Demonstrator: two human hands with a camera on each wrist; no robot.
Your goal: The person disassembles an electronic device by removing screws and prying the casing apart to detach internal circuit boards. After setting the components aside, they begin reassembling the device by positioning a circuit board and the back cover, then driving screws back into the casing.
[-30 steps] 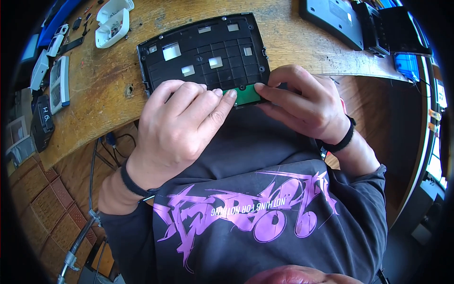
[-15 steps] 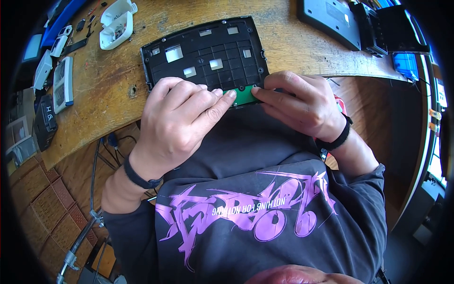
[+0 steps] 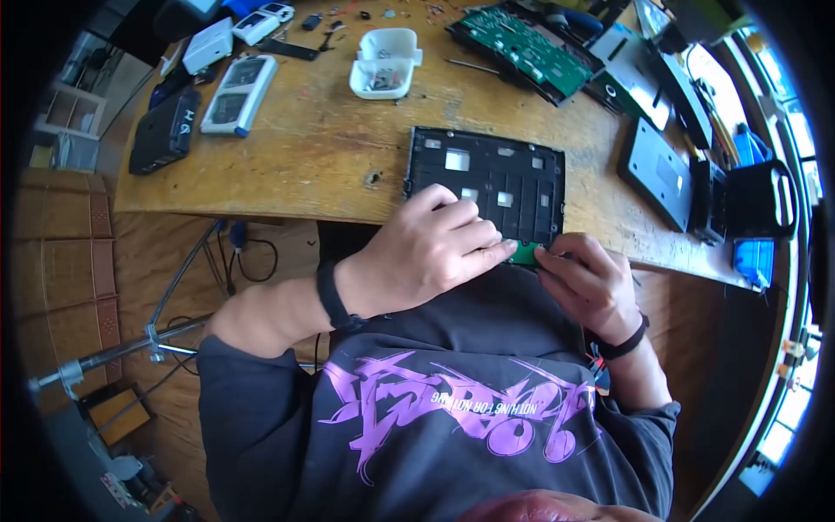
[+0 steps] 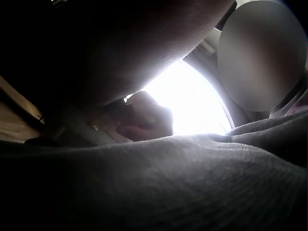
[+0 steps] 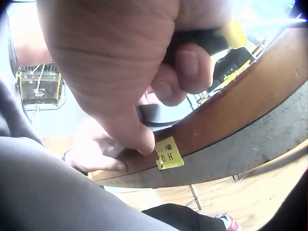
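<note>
A black plastic panel (image 3: 483,178) with several cut-out windows is held at the table's near edge in the head view. My left hand (image 3: 444,239) grips its near left part, fingers curled, a fingertip against a green circuit board (image 3: 524,253) at the near edge. My right hand (image 3: 596,283) is at the board's right end, a fingertip touching it. In the right wrist view, the right hand's curled fingers hold a black handle with a yellow end (image 5: 233,36); its tip is hidden. The left wrist view is mostly dark cloth and skin.
A white tub (image 3: 383,65) of small parts stands on the wooden table (image 3: 313,148). A larger green circuit board (image 3: 531,52) lies at the back, a dark casing (image 3: 657,174) at the right. A white-framed device (image 3: 239,96) and a black box (image 3: 165,130) lie left.
The head view has swung, so the panel and both hands appear further right and lower, and more of the table shows. Both hands stay at the panel and the green circuit board.
</note>
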